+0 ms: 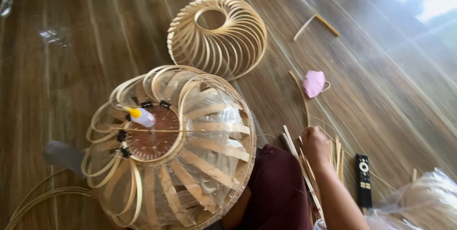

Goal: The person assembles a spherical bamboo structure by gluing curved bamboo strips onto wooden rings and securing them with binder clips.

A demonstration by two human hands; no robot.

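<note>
Bamboo strips (304,163) around right hand (315,145)

The left hand is hidden behind the bamboo lampshade frame (171,149) — the frame's base (157,223) cut off by the bottom edge.

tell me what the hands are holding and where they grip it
The right hand is closed among the loose bamboo strips on the floor; the exact grip point cannot be told. The left hand is out of view.

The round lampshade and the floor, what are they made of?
Lampshade: probably bamboo, thin pale bent strips, matte and unpainted. Floor: looks like wood or wood-look laminate, brown streaky grain with a glossy shine where window light reflects.
</note>
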